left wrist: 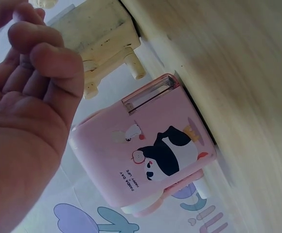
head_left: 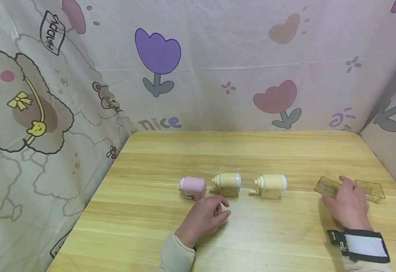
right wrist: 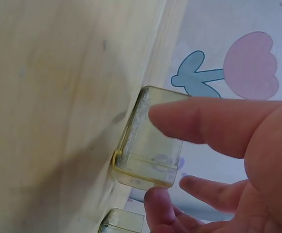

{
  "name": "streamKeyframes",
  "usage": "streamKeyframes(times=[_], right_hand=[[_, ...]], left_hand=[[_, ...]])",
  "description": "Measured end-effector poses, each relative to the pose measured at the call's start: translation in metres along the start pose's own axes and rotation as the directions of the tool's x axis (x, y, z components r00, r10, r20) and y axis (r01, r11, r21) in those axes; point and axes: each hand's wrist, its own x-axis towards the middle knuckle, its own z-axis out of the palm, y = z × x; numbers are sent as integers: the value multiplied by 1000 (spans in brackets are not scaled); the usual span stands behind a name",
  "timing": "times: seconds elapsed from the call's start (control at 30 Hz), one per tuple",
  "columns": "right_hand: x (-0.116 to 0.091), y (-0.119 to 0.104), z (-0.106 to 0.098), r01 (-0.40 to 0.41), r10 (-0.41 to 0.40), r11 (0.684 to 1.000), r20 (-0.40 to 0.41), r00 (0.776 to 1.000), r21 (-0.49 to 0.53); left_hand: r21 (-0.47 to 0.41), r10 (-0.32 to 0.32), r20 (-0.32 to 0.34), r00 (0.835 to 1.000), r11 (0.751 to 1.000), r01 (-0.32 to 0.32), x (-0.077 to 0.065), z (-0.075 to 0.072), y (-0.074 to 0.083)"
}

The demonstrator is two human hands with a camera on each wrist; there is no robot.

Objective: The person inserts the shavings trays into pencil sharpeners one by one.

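My right hand is at the right of the table, its thumb and fingers pinching a clear yellow shavings drawer. In the right wrist view the thumb lies over the drawer's side, with a fingertip at its lower rim. A second clear yellow drawer is just right of that hand. My left hand holds nothing; its fingers hang loosely curled in front of a pink pencil sharpener. A panda print and a clear drawer show on that sharpener in the left wrist view.
Two yellow crank pencil sharpeners, one beside the pink one and one farther right, stand in a row on the wooden table. Printed cloth hangs behind the table and along its sides.
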Motion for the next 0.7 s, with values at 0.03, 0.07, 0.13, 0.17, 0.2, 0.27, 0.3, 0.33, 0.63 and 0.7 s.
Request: streamKeyframes(times=[0.03,0.07,0.13,0.17,0.2,0.27,0.3,0.33,0.63,0.7], right_hand=[[0,0,0,2,-2,1000,7,1000,11],[-1,0,0,4,-4,1000,15,1000,18],[-1,1,-1,5,-6,1000,25,1000,25],[-1,1,-1,8,-8,1000,30,1000,25],[-1,1,-1,12,-12,1000,35,999,23],[-1,1,-1,17,-18,1000,39,999,18],[-2,1,-1,21,-22,1000,40,999,16],[-1,2,-1,25,-26,1000,39,999,12],[0,3,1,86,-86,996,30,996,-6],[0,2,1,111,-110,994,31,993,-12]], left_hand=[[0,-5,5,1000,1000,5,0,0,0],[1,-10,9,1000,1000,10,0,0,0],[2,-19,16,1000,1000,19,-1,-1,1],[4,-23,18,1000,1000,23,-1,-1,1],[5,-27,20,999,1000,27,-1,-1,1],[8,-32,23,999,999,32,-1,-1,1],[7,-35,25,999,999,35,-1,-1,1],[7,-38,27,999,999,38,-1,-1,1],[0,-42,29,999,999,42,-1,0,0],[1,-42,27,999,999,42,-1,0,0]])
